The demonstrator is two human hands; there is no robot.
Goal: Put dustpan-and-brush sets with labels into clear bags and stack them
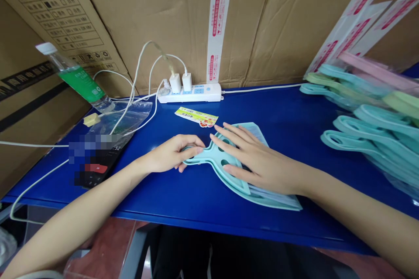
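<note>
A mint-green dustpan (278, 203) lies on the blue table with a matching hand brush (214, 155) nested on it. Their handles overlap and point to the left. My left hand (176, 152) is closed round the handle ends, thumb on top. Across the brush head rests my right hand (258, 159), palm down with fingers spread, hiding much of the head. Pale bristles show at the far right edge and below the palm. Just beyond the brush is a yellow-green printed label card (196, 117), apart from both hands.
Several bagged green, blue and pink handled pieces (363, 130) are piled at the right. A white power strip (190, 93) with cables stands before the cardboard wall (170, 13). At left are a tilted bottle (81, 83), a clear plastic bag (131, 115) and a dark phone (108, 161).
</note>
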